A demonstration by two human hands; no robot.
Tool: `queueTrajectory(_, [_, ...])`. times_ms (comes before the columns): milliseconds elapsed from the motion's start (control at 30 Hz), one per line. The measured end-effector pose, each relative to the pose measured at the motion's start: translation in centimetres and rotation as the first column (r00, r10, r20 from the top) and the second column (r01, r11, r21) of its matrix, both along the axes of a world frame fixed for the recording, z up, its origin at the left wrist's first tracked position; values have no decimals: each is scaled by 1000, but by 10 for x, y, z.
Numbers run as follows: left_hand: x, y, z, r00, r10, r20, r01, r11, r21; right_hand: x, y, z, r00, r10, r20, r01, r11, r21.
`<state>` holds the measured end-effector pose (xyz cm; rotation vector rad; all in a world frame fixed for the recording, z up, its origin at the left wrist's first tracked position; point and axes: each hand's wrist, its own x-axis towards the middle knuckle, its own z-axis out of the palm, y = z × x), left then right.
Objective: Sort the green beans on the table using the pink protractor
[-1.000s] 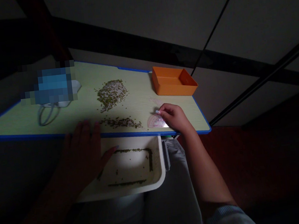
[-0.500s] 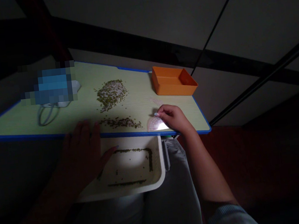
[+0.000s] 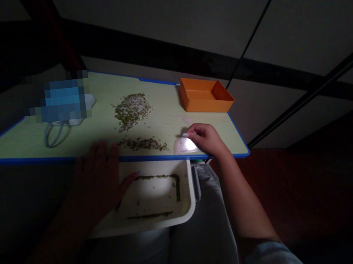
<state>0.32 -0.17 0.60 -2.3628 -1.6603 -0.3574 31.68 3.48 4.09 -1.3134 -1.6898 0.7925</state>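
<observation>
My left hand (image 3: pixel 101 177) lies in dim light at the table's front edge, fingers and thumb stretched apart and holding nothing. Its thumb reaches over a white plastic basin (image 3: pixel 189 210) with dark greenish grains along its inner edges. At the right of the table, my right hand (image 3: pixel 204 137) is closed in a pinch. What it grips, if anything, cannot be made out. Just beneath the fingertips is a thin, pinkish, see-through sheet (image 3: pixel 181 147) with a bright glare. Between the hands lies a strip of dark grains (image 3: pixel 144 144), and behind it a larger pile of pale and green grains (image 3: pixel 132 107).
An orange open box (image 3: pixel 206 103) stands at the back right of the pale, blue-edged table (image 3: pixel 162 121). At the left are a pixelated blue object (image 3: pixel 64 97) and a looped grey cable (image 3: pixel 51 139). The basin sits below the front edge, above my legs.
Both hands stay in almost the same place. The glare on the sheet under my right hand has shifted slightly; the grains look unchanged.
</observation>
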Motion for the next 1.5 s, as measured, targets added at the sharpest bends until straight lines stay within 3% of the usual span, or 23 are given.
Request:
queueTrajectory(233, [1, -1, 2, 1000, -7, -8, 7, 1000, 13, -6, -4, 6, 997, 3, -75, -4, 1000, -12])
queueTrajectory(533, [4, -3, 7, 1000, 12, 15, -12, 1000, -21, -16, -3, 1, 998, 49, 41, -50, 999, 3])
queueTrajectory(1000, [3, -2, 6, 1000, 1, 10, -1, 1000, -12, -16, -4, 2, 990, -6, 144, -9, 994, 105])
queueTrajectory(1500, [3, -1, 4, 1000, 1, -4, -1, 1000, -1, -15, -6, 3, 921, -210, 328, 164, 973, 162])
